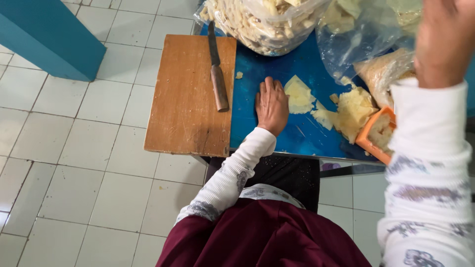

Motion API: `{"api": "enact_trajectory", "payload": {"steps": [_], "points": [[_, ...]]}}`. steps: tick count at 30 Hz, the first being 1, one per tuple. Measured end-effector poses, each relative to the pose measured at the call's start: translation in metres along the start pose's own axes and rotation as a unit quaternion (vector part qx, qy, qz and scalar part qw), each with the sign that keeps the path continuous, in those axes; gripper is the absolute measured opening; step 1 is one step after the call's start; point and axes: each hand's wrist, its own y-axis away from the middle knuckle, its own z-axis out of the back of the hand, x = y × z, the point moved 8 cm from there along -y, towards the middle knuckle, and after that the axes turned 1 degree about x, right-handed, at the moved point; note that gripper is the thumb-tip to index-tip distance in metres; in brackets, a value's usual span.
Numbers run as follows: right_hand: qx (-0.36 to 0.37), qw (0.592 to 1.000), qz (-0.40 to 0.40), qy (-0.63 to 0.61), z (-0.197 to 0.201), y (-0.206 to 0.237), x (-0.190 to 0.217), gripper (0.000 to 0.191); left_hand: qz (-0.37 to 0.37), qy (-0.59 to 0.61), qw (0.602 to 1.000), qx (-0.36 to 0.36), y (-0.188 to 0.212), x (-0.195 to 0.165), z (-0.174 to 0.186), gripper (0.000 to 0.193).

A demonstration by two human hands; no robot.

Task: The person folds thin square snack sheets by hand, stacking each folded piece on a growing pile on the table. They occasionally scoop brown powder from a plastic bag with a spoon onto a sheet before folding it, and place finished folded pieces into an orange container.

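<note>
Pale sheets (346,111) of thin, yellowish food, perhaps dough or bean skin, lie in a loose heap on the blue bench (292,136), toward its right side. One smaller sheet (298,94) lies apart, just beside the left hand (271,105). That hand rests palm down on the bench, its fingers (269,88) straight and pressed together, holding nothing. The nearest sheet lies just to the right of the fingertips; whether they touch it cannot be told.

The right hand (444,42) is raised close to the camera at the upper right, blurred. It sits against a clear plastic bag (356,34) that holds more of the pale sheets. Whether its fingers are gripping the bag cannot be told.

The sheets look very light, limp and creased, with ragged edges. They would likely tear or crumble if pinched hard at a corner. A safer hold seems to be a flat hand slid under a sheet, or a soft pinch on a thick, folded edge. The bag is probably slippery and slack, best taken by its gathered mouth.

An orange tub (372,138) with crumbs in it sits at the bench's front right edge, touching the heap. A second, fuller bag (262,22) stands at the back. Left of the hand, a wooden board (190,99) overhangs the bench, and a knife (216,66) with a wooden handle lies on it. Below is a white tiled floor (74,163).
</note>
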Motion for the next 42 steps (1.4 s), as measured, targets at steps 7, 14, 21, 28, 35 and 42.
{"api": "enact_trajectory", "payload": {"steps": [7,14,21,28,35,42], "points": [[0.195,0.963,-0.062,0.174,0.059,0.080,-0.091,0.018,-0.034,0.085,0.996,-0.013,-0.005,-0.018,-0.013,0.005],[0.204,0.932,-0.035,0.298,0.049,0.133,-0.115,0.034,-0.051,0.321,0.946,0.018,-0.003,-0.036,-0.022,0.015],[0.148,0.889,0.044,0.430,0.077,0.140,-0.132,0.007,0.046,0.311,0.942,0.115,0.039,0.020,-0.023,0.014],[0.140,0.912,0.054,0.381,0.097,0.147,-0.120,0.014,-0.046,0.245,0.968,0.016,0.067,0.024,0.010,0.013],[0.119,0.844,0.212,0.477,0.086,0.148,-0.087,0.009,-0.038,0.184,0.981,0.041,0.075,0.015,0.032,0.028],[0.130,0.951,0.050,0.275,0.100,0.136,-0.094,0.012,-0.064,0.171,0.983,0.001,0.084,0.005,0.049,0.040]]}}
